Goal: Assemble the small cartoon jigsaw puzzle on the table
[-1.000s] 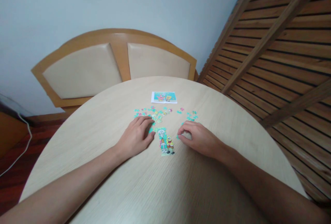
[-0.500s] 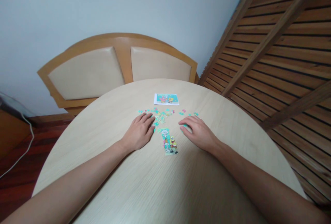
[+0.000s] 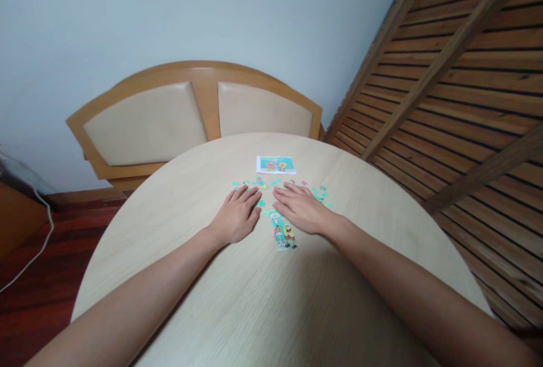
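My left hand rests on the table with its fingers stretched out, beside a scatter of small jigsaw pieces. Fingers extended, my right hand lies palm down over the middle of the loose pieces and hides some of them. Between and just below the hands is a joined section of the puzzle, with a squid figure and a yellow square figure on a teal ground. More loose pieces lie to the right of my right hand. Neither hand visibly grips a piece.
A reference picture card lies beyond the pieces on the round pale wooden table. Behind the table stands a padded wooden backrest. A slatted wooden panel slants along the right. At the left hangs a white cable.
My right hand has moved left and forward, from the right of the pieces to over them, and its fingers have straightened. My left hand stays almost where it was.
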Action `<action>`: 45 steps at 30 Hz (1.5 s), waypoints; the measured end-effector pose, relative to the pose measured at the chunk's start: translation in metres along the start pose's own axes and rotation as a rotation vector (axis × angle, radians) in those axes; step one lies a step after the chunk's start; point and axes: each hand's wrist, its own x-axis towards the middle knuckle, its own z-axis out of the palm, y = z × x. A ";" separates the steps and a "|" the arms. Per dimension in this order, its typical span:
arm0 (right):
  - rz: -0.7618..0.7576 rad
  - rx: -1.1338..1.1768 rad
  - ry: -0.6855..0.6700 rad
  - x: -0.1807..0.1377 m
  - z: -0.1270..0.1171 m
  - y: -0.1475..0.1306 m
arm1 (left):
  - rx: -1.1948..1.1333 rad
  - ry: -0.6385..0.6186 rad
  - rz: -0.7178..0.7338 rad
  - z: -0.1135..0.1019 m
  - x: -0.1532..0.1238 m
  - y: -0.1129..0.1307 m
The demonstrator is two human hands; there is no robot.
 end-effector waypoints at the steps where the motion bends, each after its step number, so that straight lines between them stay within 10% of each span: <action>1: 0.031 -0.034 0.025 0.003 -0.002 0.001 | 0.002 0.021 -0.002 0.001 0.000 0.000; 11: -0.050 -0.064 0.069 0.028 0.005 -0.008 | -0.009 0.091 0.115 -0.001 -0.001 -0.003; 27: -0.287 0.193 0.197 -0.048 -0.003 0.038 | -0.213 -0.033 0.364 -0.026 -0.017 0.038; 45: -0.136 0.312 0.126 -0.057 -0.005 0.019 | -0.267 -0.163 0.463 -0.028 -0.024 0.040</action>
